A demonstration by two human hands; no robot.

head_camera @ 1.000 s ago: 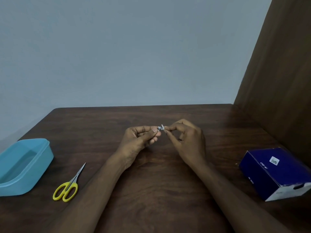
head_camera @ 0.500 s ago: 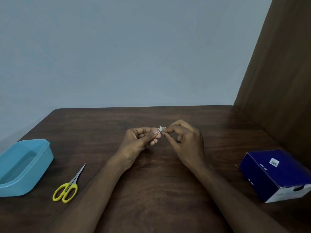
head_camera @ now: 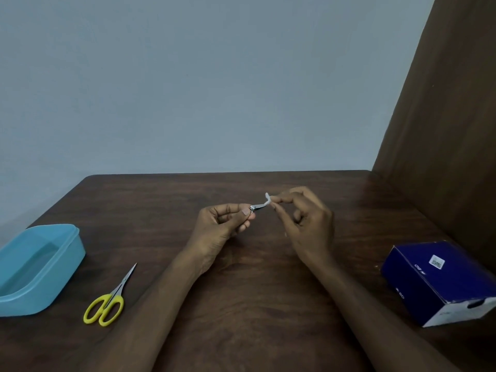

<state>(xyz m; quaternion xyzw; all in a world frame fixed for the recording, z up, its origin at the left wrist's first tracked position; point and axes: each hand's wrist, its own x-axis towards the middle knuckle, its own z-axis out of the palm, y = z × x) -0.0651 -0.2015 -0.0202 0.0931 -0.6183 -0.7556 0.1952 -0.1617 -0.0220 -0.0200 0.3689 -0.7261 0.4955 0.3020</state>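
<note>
over the table [head_camera: 161, 210], left hand [head_camera: 220, 229] pinches a metal piece [head_camera: 257, 207], perhaps a clip; right hand [head_camera: 306, 226] pinches white strip [head_camera: 267, 197].

A plain, pale blue-grey wall [head_camera: 214, 89] is filling the whole space behind the table, and soft, even light is spreading over it and dimming slightly toward the lower left. On the right a tall dark brown wooden panel [head_camera: 451, 116] is standing against the table's edge and meeting the wall in a straight seam. The dark wood-grain tabletop [head_camera: 255, 304] is stretching from the wall toward me, its far left corner rounded, its middle catching a faint sheen.
</note>
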